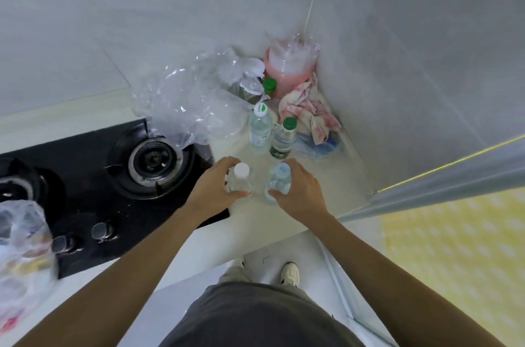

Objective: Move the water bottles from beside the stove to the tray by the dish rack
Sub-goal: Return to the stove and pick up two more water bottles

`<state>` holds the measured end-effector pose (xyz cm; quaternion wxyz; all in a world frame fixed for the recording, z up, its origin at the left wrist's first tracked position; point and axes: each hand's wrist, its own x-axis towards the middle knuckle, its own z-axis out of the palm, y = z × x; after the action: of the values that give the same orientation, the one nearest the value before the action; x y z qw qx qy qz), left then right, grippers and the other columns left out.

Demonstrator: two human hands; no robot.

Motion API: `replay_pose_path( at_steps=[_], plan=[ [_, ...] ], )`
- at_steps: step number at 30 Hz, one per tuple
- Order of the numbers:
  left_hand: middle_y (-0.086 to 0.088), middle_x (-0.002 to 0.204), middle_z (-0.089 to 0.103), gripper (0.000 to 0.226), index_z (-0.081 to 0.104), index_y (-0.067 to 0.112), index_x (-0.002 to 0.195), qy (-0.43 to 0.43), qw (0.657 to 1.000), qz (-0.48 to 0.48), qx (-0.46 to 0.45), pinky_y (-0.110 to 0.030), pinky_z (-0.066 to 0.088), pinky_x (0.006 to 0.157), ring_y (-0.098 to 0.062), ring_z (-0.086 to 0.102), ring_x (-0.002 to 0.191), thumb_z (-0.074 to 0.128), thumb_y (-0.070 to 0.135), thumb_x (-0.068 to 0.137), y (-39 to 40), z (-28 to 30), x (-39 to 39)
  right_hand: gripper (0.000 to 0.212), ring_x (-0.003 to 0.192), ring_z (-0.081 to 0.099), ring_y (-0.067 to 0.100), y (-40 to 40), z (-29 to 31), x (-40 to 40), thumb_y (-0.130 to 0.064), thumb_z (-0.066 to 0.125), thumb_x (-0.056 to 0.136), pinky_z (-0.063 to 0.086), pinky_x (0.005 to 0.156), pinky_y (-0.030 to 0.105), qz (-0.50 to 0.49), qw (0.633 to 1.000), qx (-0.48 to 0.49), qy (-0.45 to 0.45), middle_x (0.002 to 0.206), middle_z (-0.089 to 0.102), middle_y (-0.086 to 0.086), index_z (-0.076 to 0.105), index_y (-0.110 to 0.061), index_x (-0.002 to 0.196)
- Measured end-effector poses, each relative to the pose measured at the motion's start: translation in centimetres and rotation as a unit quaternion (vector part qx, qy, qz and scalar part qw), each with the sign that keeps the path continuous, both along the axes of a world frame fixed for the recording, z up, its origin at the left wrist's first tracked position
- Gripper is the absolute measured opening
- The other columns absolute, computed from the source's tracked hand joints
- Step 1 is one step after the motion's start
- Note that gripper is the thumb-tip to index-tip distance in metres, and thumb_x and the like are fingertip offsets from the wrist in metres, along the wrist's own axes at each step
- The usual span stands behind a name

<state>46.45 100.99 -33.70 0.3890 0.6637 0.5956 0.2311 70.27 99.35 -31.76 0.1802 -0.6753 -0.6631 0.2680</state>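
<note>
Water bottles: four upright beside the stove (147,165); left grip (216,185) clasps one (240,180), right grip (298,190) another (279,182).

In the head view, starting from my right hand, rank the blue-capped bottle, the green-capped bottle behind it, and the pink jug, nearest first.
From the right hand:
1. Blue-capped bottle, in its grip, at the counter's front.
2. Green-capped bottle, just behind, mid-counter.
3. Pink jug, back in the wall corner.

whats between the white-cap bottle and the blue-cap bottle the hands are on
Bare counter in the head view; white-cap bottle and blue-cap bottle stand apart.
</note>
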Motion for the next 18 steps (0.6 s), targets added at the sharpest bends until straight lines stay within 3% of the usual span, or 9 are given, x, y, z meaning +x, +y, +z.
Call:
replay_pose_path(
  at_steps=[6,11,14,18],
  plan=[
    [0.015,0.117,0.07,0.063,0.062,0.038,0.123,-0.089,0.99,0.091,-0.055,-0.041,0.062,0.092,-0.006,0.066,0.109,0.097,0.033,0.071,-1.2,-1.8,0.8,0.063,0.096,0.067,0.021,-1.6,-1.9,1.0,-0.034,0.091,0.071,0.057,0.08,0.034,-0.005,0.997,0.031,0.071,0.11,0.066,-0.007,0.054,-0.024,0.121],
    [0.008,0.11,0.077,0.063,0.069,0.039,0.113,-0.102,0.984,0.096,-0.112,-0.043,0.059,0.097,-0.005,0.07,0.1,0.097,0.013,0.062,-0.7,-4.8,1.0,0.06,0.089,0.069,0.011,-1.0,-3.6,1.7,-0.036,0.094,0.069,0.057,0.078,0.03,-0.034,0.991,-0.05,0.12,0.101,0.07,-0.016,0.055,-0.03,0.114],
    [0.011,0.108,0.077,0.068,0.069,0.055,0.102,-0.12,0.978,0.12,-0.123,-0.035,0.058,0.092,-0.001,0.07,0.095,0.097,0.007,0.061,-0.8,-5.6,1.3,0.063,0.092,0.07,0.013,-0.8,-5.0,1.9,-0.034,0.097,0.068,0.057,0.08,0.029,-0.036,0.987,-0.078,0.138,0.103,0.072,-0.012,0.059,-0.027,0.117],
    [0.017,0.097,0.077,0.062,0.069,0.044,0.111,-0.134,0.971,0.162,-0.114,-0.022,0.058,0.072,0.002,0.07,0.082,0.094,0.005,0.07,-2.5,-4.3,1.7,0.064,0.095,0.069,0.012,-0.2,-5.2,2.1,-0.034,0.097,0.07,0.054,0.08,0.018,-0.024,0.984,-0.074,0.16,0.107,0.072,-0.011,0.061,-0.024,0.121]
  ],
)
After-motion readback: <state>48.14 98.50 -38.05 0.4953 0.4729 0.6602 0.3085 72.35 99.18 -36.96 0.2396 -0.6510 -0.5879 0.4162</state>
